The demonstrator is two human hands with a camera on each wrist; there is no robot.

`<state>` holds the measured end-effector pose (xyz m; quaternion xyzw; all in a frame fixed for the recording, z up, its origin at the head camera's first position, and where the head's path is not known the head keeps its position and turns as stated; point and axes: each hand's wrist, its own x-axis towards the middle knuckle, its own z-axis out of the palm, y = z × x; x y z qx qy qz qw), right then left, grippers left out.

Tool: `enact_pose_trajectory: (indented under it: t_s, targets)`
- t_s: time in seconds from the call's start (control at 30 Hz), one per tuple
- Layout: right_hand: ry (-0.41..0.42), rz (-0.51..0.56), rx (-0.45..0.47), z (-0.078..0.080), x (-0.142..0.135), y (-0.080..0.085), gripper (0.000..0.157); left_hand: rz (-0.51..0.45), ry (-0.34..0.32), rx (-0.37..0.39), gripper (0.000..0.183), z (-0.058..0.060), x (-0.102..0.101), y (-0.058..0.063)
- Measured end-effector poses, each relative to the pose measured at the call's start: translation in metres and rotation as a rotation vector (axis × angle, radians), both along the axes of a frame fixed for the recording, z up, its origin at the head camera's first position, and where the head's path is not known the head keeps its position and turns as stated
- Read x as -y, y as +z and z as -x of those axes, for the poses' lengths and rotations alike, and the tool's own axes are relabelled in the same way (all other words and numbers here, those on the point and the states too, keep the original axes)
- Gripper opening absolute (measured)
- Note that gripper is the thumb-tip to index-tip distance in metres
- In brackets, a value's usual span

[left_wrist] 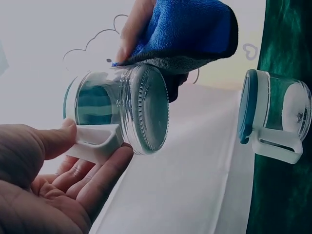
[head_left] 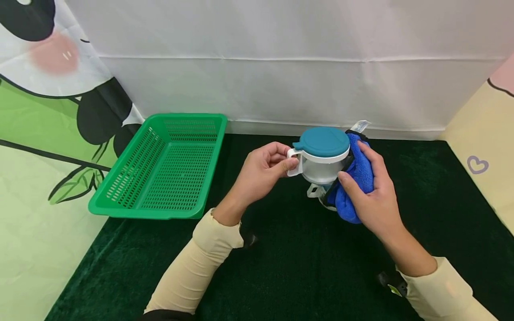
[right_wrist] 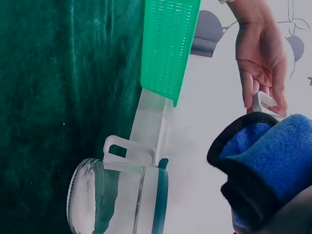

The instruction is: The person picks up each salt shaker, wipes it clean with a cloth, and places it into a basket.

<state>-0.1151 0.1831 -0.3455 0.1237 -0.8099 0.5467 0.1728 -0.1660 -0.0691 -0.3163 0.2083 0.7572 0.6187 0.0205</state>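
Observation:
My left hand (head_left: 261,171) pinches the white handle (head_left: 295,162) of a clear glass jar (left_wrist: 117,109) with a teal lid (head_left: 324,141). The jar is held up above the table. In my right hand (head_left: 373,191) is a folded blue cloth (head_left: 357,178) with black edging, pressed to the jar's right side. From the right wrist, the cloth (right_wrist: 273,165) hides most of that jar. A second jar (left_wrist: 280,107) of the same kind, lidded and handled, stands on the table beneath; a white patch shows near its base.
To the left lies a green plastic basket (head_left: 201,196) with slotted walls and nothing visible inside. Dark green cloth (head_left: 289,267) covers the table. A white sheet (head_left: 281,89) hangs behind it, and printed cartoon sheets (head_left: 482,147) border the sides.

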Motion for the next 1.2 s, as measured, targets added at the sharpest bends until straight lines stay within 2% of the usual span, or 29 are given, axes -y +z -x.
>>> enact_pose_trajectory:
  t_s: [0.2, 0.33, 0.43, 0.57, 0.7, 0.77, 0.83, 0.97, 1.03, 1.2]
  targets:
    - [-0.032, -0.033, -0.027, 0.000, 0.000, 0.002, 0.065, 0.043, 0.062, -0.057, 0.020, -0.003, -0.002, -0.004]
    - [-0.011, -0.080, -0.029, 0.001, -0.006, 0.007, 0.063, 0.090, 0.080, -0.087, 0.020, -0.003, 0.000, -0.008]
    - [0.038, -0.136, -0.008, 0.005, -0.017, 0.019, 0.061, 0.099, 0.035, -0.092, 0.019, -0.003, 0.003, -0.010]
    - [0.171, -0.195, 0.060, 0.011, -0.032, 0.033, 0.058, 0.069, -0.052, -0.117, 0.016, -0.004, 0.008, -0.013]
    - [0.363, -0.237, 0.178, 0.018, -0.042, 0.029, 0.055, 0.012, -0.110, -0.163, 0.016, -0.005, 0.012, -0.015]
    - [0.424, -0.261, 0.212, 0.019, -0.046, 0.027, 0.054, -0.005, -0.137, -0.172, 0.017, -0.006, 0.013, -0.016]
    - [0.443, -0.276, 0.208, 0.018, -0.048, 0.030, 0.054, 0.001, -0.155, -0.174, 0.017, -0.006, 0.014, -0.018]
    - [0.423, -0.296, 0.125, 0.016, -0.049, 0.050, 0.058, 0.019, -0.165, -0.174, 0.018, -0.005, 0.013, -0.021]
    - [0.428, -0.303, 0.110, 0.018, -0.048, 0.055, 0.058, 0.006, -0.167, -0.178, 0.018, -0.005, 0.014, -0.021]
    - [0.502, -0.323, 0.186, 0.025, -0.047, 0.042, 0.054, -0.035, -0.188, -0.195, 0.019, -0.006, 0.015, -0.018]
